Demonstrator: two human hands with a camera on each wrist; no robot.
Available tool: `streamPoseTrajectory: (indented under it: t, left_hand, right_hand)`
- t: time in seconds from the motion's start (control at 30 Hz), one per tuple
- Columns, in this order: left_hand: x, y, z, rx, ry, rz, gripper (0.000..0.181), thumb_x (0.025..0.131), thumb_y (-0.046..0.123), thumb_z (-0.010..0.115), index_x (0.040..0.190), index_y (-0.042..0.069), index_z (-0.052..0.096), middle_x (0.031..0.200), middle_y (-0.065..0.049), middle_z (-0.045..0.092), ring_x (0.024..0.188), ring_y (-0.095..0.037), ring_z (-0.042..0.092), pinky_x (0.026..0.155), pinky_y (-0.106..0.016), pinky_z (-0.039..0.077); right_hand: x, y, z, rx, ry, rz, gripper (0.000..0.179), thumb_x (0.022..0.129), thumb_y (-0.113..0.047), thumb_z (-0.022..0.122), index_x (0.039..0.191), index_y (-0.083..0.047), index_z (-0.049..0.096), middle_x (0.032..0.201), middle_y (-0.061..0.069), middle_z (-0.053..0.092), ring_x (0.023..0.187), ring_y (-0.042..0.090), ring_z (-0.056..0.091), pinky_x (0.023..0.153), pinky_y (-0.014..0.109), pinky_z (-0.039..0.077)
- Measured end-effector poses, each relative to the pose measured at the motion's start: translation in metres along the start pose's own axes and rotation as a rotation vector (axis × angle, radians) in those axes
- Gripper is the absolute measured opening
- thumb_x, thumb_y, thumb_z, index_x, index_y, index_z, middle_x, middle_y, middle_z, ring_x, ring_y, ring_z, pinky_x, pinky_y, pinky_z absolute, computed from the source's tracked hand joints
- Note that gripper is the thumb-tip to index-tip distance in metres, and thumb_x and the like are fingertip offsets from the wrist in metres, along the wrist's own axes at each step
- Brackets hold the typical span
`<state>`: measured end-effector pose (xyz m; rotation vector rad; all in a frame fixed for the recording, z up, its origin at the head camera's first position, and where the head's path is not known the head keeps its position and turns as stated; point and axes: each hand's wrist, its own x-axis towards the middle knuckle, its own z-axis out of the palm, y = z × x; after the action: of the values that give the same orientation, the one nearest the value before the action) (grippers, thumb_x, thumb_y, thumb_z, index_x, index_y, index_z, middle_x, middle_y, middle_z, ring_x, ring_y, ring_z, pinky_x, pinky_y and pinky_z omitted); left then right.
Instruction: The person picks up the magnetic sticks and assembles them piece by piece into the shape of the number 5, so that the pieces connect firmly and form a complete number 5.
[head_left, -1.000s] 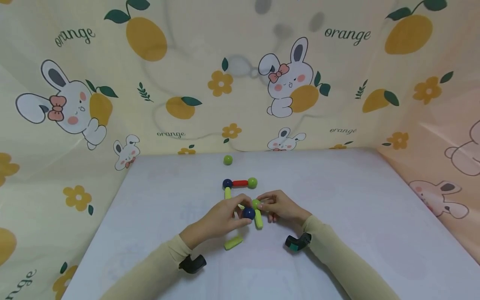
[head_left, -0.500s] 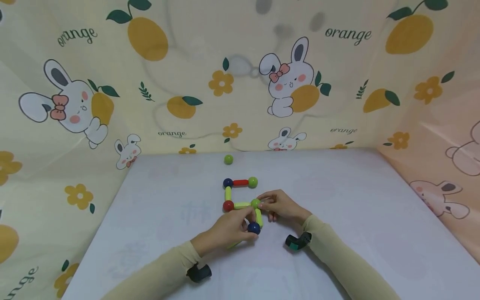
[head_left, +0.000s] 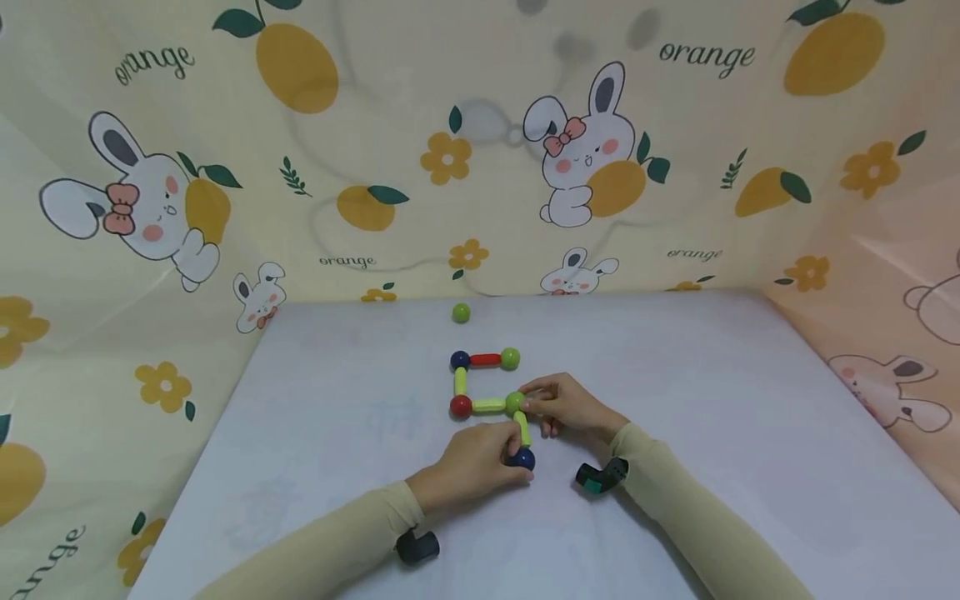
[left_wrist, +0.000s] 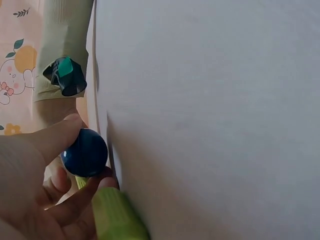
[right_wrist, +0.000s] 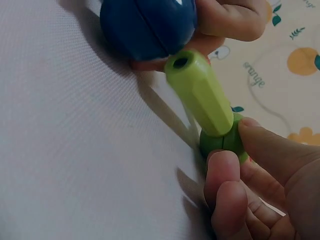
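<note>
A dark blue ball is pinched between the thumb and fingers of my left hand. My right hand pinches a green ball, from which a yellow-green rod reaches toward the blue ball. In the right wrist view the rod's hollow end is right by the blue ball; whether they touch I cannot tell. Another yellow-green rod joins the green ball to a red ball. Beyond it, a further rod leads to a second blue ball.
A red rod links the far blue ball to another green ball. One loose green ball lies near the table's back edge. Under my left hand, the left wrist view shows a loose yellow-green rod. Printed cloth hangs around the white table.
My left hand has carried the blue ball toward the near end of the rod, coming to the right and closer. It now covers the loose rod in the head view. The right hand keeps its grip.
</note>
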<state>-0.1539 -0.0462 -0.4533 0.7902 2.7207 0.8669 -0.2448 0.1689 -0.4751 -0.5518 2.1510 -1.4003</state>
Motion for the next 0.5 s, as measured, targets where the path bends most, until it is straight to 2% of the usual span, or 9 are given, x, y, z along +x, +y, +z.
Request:
streamPoseTrajectory:
  t: [0.23,0.5]
  left_hand:
    - [0.0012,-0.0005,0.0034,0.012,0.013,-0.019,0.042,0.080,0.042,0.085,0.078,0.020,0.049,0.069,0.012,0.045,0.062,-0.001,0.040,0.055,-0.019,0.030]
    - [0.0032,-0.0030,0.0003,-0.013,0.008,-0.011,0.039,0.079,0.043,0.085,0.079,0.018,0.054,0.068,0.012,0.046,0.061,-0.001,0.041,0.055,-0.020,0.031]
  right_hand:
    - [-0.0025,0.0001,-0.0002,0.008,-0.006,-0.005,0.044,0.101,-0.019,0.063,0.137,0.006,0.056,0.063,-0.002,0.066,0.048,0.006,0.058,0.049,0.019,0.048]
    - [-0.0036,-0.0035,0.0003,0.017,0.011,-0.009,0.044,0.101,-0.018,0.063,0.136,0.007,0.056,0.063,-0.001,0.065,0.048,0.005,0.057,0.049,0.018,0.048]
